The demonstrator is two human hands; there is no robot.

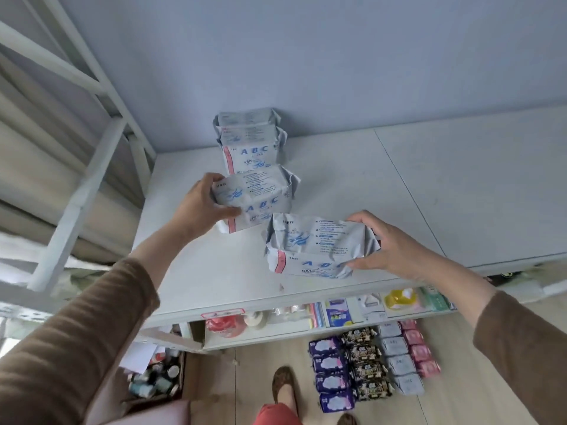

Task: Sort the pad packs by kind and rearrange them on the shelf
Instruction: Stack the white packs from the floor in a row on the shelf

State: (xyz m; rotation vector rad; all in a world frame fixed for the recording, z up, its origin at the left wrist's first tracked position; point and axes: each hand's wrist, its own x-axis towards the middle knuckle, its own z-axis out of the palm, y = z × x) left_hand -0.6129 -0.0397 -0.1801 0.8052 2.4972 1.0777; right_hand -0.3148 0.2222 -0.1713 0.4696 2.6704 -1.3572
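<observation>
Grey-white ABC pad packs stand in a row on the white top shelf point(399, 185), running back toward the wall. Two packs point(250, 139) stand at the back. My left hand point(205, 204) grips the left end of the third pack point(256, 197), which sits in line in front of them. My right hand point(389, 246) grips the right end of a fourth pack point(316, 246), nearer the shelf's front edge and offset to the right of the row.
On the floor below lie rows of sorted packs: purple point(329, 369), black-and-gold point(366, 363), grey point(399, 357) and pink point(420, 348). A lower shelf point(276, 331) holds small goods. A box of bottles point(156, 378) stands at the lower left. White shelf frame point(82, 185) rises on the left.
</observation>
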